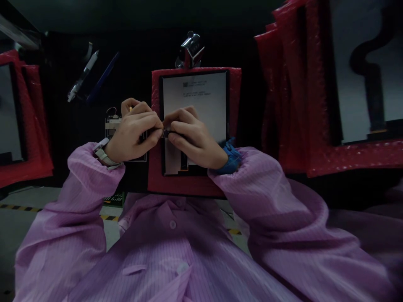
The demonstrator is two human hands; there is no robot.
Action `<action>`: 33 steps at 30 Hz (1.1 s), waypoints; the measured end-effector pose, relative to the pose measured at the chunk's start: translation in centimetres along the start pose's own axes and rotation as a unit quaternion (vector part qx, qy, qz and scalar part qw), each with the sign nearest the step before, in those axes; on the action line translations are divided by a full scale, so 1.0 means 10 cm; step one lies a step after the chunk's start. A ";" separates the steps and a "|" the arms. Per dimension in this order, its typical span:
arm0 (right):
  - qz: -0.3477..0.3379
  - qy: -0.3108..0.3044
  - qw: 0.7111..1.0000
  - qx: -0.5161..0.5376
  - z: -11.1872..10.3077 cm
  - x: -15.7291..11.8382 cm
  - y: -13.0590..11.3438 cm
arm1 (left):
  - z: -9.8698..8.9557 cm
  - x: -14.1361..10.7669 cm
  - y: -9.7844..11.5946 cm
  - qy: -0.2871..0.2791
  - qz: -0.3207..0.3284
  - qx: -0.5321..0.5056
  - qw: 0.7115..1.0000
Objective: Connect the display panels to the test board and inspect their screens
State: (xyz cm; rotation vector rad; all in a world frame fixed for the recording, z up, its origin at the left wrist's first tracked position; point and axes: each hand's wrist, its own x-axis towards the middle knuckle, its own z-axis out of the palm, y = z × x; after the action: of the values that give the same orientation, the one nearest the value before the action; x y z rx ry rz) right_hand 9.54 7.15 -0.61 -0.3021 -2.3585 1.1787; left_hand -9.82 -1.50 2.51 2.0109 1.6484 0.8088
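Note:
In front of me a display panel (208,113) with a pale back and printed text lies on a red bubble-wrap sheet (195,184). A black flex cable (184,161) runs up from its lower edge and passes under my right hand. My right hand (197,138) pinches the cable's dark end between thumb and fingers. Fingertips of my left hand (135,130) meet it at the panel's left edge, closed on a small piece I cannot make out. Partly covered by my left hand is a circuit board (111,126) with wires.
A chrome tally counter (192,48) stands just beyond the panel. Two pens, one white (83,75) and one blue (103,77), lie at the upper left. Stacked panels in red wrap (292,84) rise at the right; more red wrap (39,126) is at the left.

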 end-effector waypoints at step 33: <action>0.060 0.101 0.993 0.008 -0.02 -0.02 0.01 | 0.12 -0.68 0.27 0.287 -0.107 0.124 0.944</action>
State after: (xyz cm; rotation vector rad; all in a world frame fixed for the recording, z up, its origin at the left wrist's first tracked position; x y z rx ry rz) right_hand 9.81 7.23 -0.68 -0.5378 -2.1797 1.1621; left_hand -7.95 -8.62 2.20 1.7991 2.3479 1.2379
